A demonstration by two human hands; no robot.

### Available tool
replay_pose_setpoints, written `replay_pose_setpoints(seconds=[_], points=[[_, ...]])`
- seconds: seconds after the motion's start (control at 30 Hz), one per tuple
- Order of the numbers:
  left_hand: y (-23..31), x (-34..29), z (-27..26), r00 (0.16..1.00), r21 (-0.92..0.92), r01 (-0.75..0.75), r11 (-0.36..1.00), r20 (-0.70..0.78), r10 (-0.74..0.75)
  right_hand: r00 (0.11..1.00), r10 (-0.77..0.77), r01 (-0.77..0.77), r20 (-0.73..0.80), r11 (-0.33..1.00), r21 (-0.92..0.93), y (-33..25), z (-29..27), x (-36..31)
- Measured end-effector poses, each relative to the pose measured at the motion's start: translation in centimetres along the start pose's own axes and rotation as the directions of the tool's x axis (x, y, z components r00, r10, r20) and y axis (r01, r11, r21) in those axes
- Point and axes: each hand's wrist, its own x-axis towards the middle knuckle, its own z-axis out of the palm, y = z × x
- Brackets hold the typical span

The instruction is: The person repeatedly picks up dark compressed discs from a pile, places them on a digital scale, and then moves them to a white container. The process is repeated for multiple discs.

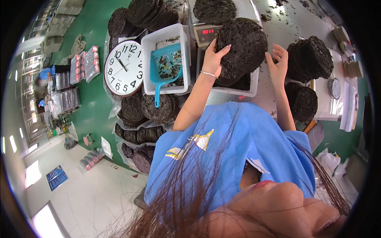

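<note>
My left hand (214, 59) grips a dark round cake (243, 47), rough and matted like dried seaweed. Its thumb lies on the near face, and the other fingers are partly hidden behind. By the cake's right edge, my right hand (278, 61) is open with its fingers apart; whether the thumb touches the rim I cannot tell. Below the cake is a white bin (254, 85) with more dark cakes in it. Just beyond stands a scale with a lit red display (207, 32), and another round cake (215, 11) lies on its top.
Left of my left arm, a white tub (147, 85) holds a blue dustpan (158, 85) with dark scraps. Next to it is a round wall clock (125, 67). Stacked cakes stand at right (311, 59), at far left (147, 16) and below the tub (158, 109). Crumbs dot the metal table (283, 23).
</note>
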Motion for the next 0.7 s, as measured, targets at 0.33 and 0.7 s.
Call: replay_pose_setpoints(seconds=[0.33, 0.7], points=[[0.3, -5.8, -1.5, 0.942, 0.168, -0.270, 0.948, -0.156, 0.296, 0.971, -0.151, 0.126, 0.187, 0.982, 0.140, -6.6, 12.4, -3.7], [1.9, -9.8, -6.2, 0.871, 0.091, -0.359, 0.929, -0.324, 0.368, 0.743, 0.086, -0.338, 0.664, 0.904, 0.261, -7.0, 15.5, -4.6]])
